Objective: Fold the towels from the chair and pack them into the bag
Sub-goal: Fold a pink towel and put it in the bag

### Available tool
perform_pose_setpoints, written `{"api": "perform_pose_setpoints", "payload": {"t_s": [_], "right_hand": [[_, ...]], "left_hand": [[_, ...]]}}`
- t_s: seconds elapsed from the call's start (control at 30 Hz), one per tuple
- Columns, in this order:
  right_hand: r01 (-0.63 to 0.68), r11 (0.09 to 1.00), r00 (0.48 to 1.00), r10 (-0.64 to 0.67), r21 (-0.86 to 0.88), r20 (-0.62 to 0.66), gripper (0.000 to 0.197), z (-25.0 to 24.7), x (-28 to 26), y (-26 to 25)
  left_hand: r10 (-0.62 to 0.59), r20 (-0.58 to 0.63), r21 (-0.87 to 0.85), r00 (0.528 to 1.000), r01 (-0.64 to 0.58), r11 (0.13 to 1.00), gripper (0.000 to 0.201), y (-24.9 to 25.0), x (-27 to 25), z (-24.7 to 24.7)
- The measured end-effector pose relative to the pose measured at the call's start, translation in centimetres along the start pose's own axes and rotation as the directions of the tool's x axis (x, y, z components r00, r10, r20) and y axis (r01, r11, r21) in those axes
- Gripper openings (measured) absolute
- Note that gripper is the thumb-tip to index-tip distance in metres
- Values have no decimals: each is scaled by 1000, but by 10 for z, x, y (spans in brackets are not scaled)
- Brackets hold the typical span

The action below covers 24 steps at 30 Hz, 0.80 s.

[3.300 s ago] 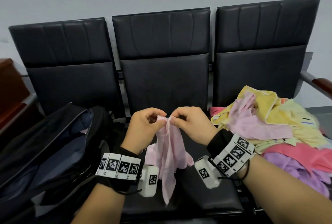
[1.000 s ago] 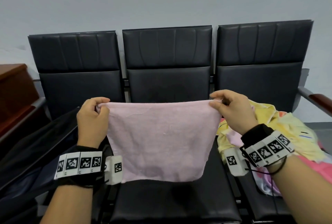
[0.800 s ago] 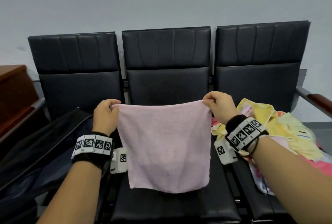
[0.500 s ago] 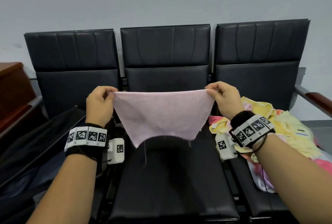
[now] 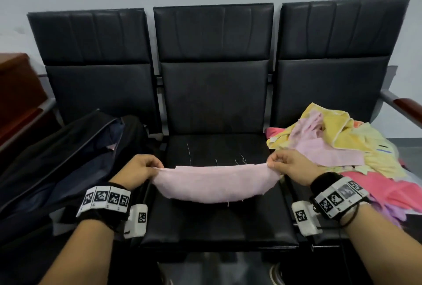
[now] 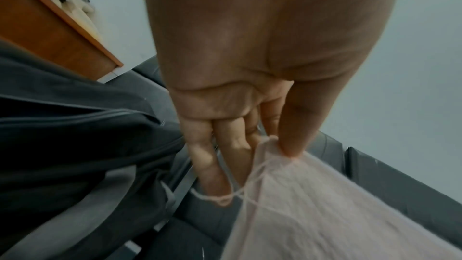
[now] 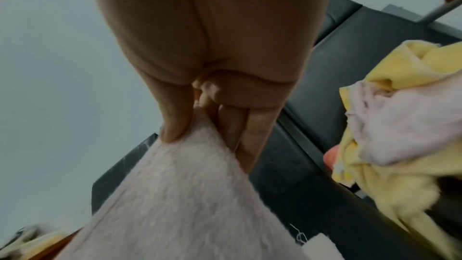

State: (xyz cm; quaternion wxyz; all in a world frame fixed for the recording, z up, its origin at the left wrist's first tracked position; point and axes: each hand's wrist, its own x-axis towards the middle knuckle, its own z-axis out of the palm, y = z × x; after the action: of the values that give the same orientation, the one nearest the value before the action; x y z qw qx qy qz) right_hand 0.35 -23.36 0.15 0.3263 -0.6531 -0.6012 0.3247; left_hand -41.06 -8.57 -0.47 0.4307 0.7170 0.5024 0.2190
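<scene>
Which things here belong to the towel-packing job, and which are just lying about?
Job:
- pink towel, pinched by left hand and right hand
- towel pile on the right seat
- bag on the left seat
- middle seat

Lying about:
- wooden cabinet
- armrest

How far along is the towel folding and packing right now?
Early on. In hand: the left hand and right hand each pinch an end of the pale pink towel, stretched over the black middle seat, apparently mid-fold. Left: the jumbled heap of yellow, pink and purple towels on the right seat. The open dark bag shows no clearly packed towel.
</scene>
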Motion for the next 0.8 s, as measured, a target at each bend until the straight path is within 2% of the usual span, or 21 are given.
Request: {"api": "perform_pose_setpoints", "payload": {"t_s": [0.1, 0.23, 0.37, 0.5, 0.63, 0.8], "right_hand": [[-62, 998, 996, 60, 33, 69, 16, 13, -14, 20], [-137, 988, 990, 135, 73, 35, 9, 32, -21, 45], [-195, 974, 976, 204, 115, -80, 8, 50, -12, 66], [-222, 969, 948, 240, 107, -208, 10, 65, 5, 83], [-259, 966, 926, 256, 27, -277, 15, 72, 27, 95], [-300, 953, 917, 273, -50, -291, 16, 82, 61, 112]], "left_hand": [[-65, 84, -18, 994, 67, 998, 22, -22, -14, 15], [-114, 96, 18, 989, 113, 993, 20, -47, -24, 38], [-91, -31, 65, 995, 93, 994, 23, -59, -14, 54], [-104, -176, 17, 979, 109, 994, 21, -65, 12, 69], [-110, -233, 38, 966, 122, 992, 23, -69, 42, 78], [-153, -213, 117, 965, 181, 977, 24, -87, 80, 87]]}}
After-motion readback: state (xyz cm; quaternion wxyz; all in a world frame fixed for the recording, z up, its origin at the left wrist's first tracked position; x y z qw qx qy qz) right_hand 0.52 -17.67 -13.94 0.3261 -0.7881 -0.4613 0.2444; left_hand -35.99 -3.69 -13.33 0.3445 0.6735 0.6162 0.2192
